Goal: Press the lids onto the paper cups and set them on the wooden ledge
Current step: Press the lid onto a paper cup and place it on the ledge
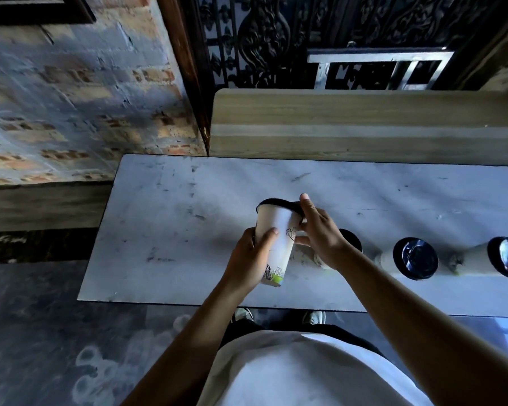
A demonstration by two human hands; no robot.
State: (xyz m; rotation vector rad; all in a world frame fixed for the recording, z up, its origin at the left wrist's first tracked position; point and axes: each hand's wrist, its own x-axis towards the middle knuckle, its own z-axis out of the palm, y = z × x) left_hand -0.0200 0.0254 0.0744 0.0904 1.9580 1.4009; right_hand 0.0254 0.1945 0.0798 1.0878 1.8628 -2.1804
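L hand [248,260] gripped cup [277,238] above bench [170,230], R hand [320,232] fingers pressed lid [279,204], 3 lidded cups [415,258] to the right

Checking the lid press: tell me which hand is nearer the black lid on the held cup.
Right. The right hand touches the black lid at its rim; the left hand has its grip lower, round the paper cup.

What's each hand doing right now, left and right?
Left hand: closed around the body of the paper cup, held tilted above the table.
Right hand: fingers on the black lid at the cup's rim.
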